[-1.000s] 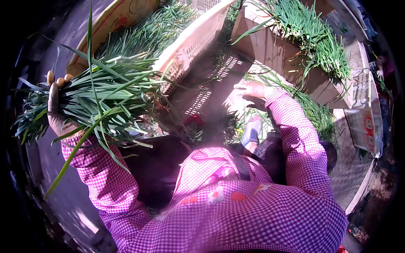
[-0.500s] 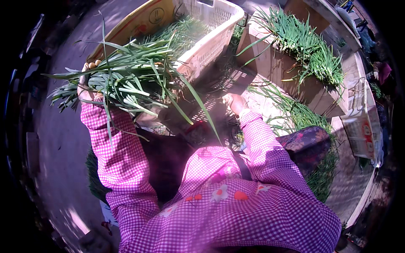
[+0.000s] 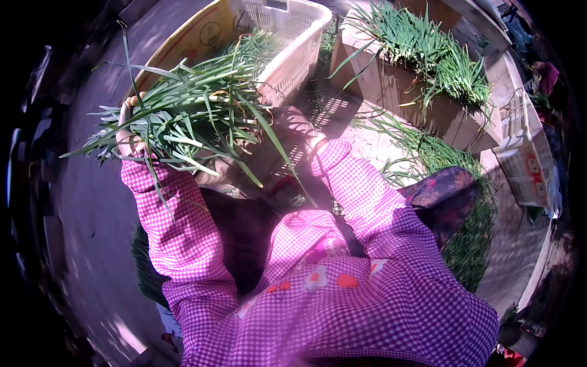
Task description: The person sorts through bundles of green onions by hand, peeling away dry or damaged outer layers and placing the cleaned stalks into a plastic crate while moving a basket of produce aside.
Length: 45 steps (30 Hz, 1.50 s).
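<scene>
Gripping a bundle of long green leaves [image 3: 189, 119], the left hand [image 3: 129, 131] has its fingers curled shut around the stalks; the right hand [image 3: 293, 125] lies beneath the leaf tips, its fingers shadowed, grip unclear; just beyond the fingers sits a white slatted crate [image 3: 299, 58].

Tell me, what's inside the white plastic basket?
Long green leaves lie inside the white plastic basket. The bunch in the left hand covers its near part, so the bottom is hidden.

Left hand [image 3: 130, 131] mostly hidden behind green leaf bunch [image 3: 189, 116], grip unclear
</scene>
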Each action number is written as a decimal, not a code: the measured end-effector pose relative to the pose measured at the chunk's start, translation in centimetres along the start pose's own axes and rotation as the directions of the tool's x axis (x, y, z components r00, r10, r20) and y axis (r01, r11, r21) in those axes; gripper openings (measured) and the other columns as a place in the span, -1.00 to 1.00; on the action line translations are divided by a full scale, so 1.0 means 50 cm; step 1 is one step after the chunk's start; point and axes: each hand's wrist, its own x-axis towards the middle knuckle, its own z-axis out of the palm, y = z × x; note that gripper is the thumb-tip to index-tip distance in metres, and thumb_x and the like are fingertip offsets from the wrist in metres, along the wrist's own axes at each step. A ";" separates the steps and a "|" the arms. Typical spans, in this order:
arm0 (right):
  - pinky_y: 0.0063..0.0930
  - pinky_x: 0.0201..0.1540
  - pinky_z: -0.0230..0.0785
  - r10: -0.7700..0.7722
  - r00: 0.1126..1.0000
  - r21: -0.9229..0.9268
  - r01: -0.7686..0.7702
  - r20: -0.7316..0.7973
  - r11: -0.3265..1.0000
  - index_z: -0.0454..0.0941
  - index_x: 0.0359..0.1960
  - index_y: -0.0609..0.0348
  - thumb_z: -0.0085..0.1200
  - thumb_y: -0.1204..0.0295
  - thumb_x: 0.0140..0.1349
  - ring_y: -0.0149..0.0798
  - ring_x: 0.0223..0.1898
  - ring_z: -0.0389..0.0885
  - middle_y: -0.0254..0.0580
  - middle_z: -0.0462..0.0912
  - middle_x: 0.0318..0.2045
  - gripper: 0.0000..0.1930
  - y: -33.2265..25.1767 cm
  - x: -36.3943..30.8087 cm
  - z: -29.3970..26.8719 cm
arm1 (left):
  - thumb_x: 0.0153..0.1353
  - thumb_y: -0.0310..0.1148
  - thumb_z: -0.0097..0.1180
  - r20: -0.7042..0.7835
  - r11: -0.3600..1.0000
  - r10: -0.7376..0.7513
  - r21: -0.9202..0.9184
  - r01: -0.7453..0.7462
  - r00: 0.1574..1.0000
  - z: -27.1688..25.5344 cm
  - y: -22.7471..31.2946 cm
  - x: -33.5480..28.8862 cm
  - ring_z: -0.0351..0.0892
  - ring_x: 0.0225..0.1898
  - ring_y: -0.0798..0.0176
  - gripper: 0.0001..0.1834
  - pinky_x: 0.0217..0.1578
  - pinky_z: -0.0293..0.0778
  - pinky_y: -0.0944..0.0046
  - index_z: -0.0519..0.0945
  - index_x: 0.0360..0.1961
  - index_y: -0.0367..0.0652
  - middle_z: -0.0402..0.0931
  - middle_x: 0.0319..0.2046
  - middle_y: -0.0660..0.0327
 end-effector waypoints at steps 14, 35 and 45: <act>-0.81 -0.58 0.04 0.571 0.541 0.503 -0.286 -0.617 0.816 0.60 -0.11 0.08 -0.01 0.05 0.24 -0.63 -0.57 0.40 -0.31 0.64 -0.34 -0.60 -0.020 -0.189 -0.285 | 0.20 -0.41 0.05 0.096 0.975 0.136 0.161 -0.150 0.986 0.038 -0.047 -0.015 0.57 -0.23 0.15 -0.85 -0.13 0.53 0.10 0.56 -0.36 -0.29 0.59 -0.39 0.11; -0.39 -0.02 0.41 0.055 0.997 0.782 0.014 -0.061 0.623 0.56 -0.17 0.32 0.08 0.32 0.20 -0.25 -0.15 0.58 -0.05 0.57 -0.11 -0.70 -0.250 -0.143 -0.117 | 0.11 -0.35 0.09 0.500 0.926 -0.367 0.280 0.254 0.784 0.113 -0.280 -0.065 0.41 -0.21 0.19 -0.87 -0.10 0.36 0.13 0.39 -0.41 -0.07 0.44 -0.34 0.29; -0.20 -0.06 0.44 0.236 0.945 0.973 0.226 -0.229 0.040 0.49 -0.18 0.31 -0.10 0.11 0.30 -0.16 -0.17 0.58 0.00 0.54 -0.09 -0.57 -0.097 -0.187 -0.222 | 0.21 -0.37 0.07 0.290 0.992 -0.121 0.014 0.123 0.949 0.130 -0.255 -0.079 0.34 -0.43 0.25 -0.88 -0.26 0.34 0.26 0.51 -0.31 -0.18 0.37 -0.57 0.29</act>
